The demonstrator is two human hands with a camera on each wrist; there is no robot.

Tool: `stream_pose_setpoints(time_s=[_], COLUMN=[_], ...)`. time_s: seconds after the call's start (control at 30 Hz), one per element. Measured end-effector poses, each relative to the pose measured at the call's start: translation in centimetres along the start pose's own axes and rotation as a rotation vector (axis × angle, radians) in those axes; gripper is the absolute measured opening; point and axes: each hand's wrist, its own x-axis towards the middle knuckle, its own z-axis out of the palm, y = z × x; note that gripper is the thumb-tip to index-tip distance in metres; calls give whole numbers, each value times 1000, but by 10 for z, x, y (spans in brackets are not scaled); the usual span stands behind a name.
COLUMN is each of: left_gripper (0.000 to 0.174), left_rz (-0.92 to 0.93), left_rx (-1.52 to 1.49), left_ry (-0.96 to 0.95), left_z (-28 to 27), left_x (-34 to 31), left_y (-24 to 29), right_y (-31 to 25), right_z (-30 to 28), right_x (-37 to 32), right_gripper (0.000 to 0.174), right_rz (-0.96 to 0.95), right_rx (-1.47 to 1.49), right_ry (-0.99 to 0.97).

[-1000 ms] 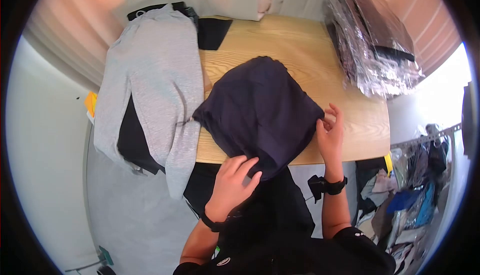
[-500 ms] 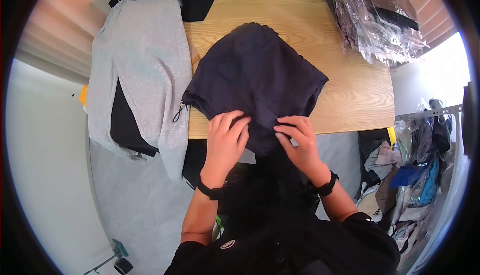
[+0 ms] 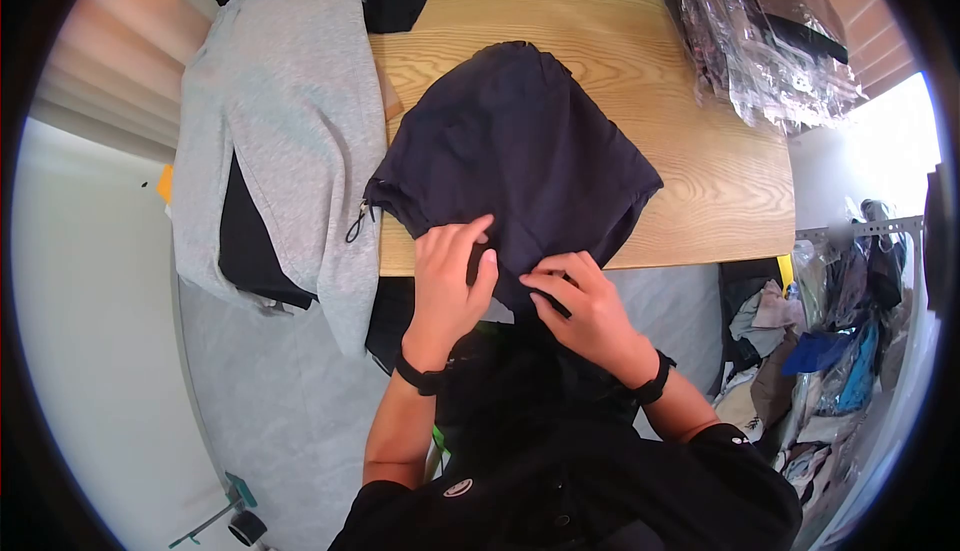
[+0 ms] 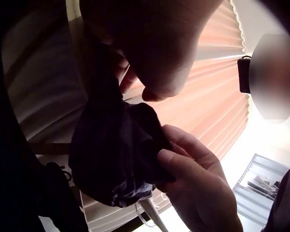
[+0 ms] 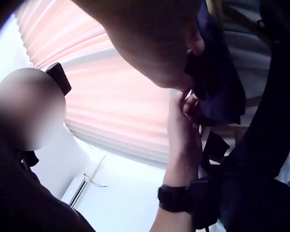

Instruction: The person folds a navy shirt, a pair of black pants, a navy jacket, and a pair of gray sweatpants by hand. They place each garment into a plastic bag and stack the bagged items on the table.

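Observation:
A dark navy garment (image 3: 500, 141) lies bunched on the wooden table (image 3: 720, 191), its lower part hanging over the front edge. At its lower left edge is my left hand (image 3: 447, 276), fingers bent over the cloth, thumb apart from the index finger. My right hand (image 3: 590, 316) pinches the hanging lower edge between thumb and fingers. In the left wrist view, the right hand (image 4: 198, 179) has its thumb on the dark cloth (image 4: 121, 150). A drawcord (image 3: 358, 221) sticks out at the garment's left corner.
Grey trousers (image 3: 290, 81) lie over black clothing (image 3: 255, 241) at the table's left. Plastic-wrapped garments (image 3: 750, 41) are stacked at the back right. A rack with bagged clothes (image 3: 850, 301) stands at the right, and a curtain (image 3: 110, 81) hangs at the left.
The right hand has come from the garment's right corner to its lower edge and pinches it there. The left hand has shifted slightly along the cloth. The view has tilted down.

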Motion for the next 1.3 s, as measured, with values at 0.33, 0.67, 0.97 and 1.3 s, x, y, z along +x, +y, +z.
stream_pose_setpoints(time_s=[0.33,0.67,0.97,1.3], left_gripper=[38,40,43,49], left_rz=[-25,72,51,-33], left_rx=[-45,139,160,4], left_ry=[-57,-80,-111,-318], left_z=[0,1,-1,-13], left_x=[-1,-2,-3,-10], left_y=[-1,4,2,23], right_y=[-12,49,103,16], right_z=[2,-49,-71,-44], right_x=[-8,13,15,-15], right_gripper=[29,48,30,62], right_rz=[40,416,633,295], right_rx=[0,-273,-212,-201], right_ry=[-106,433,303,44])
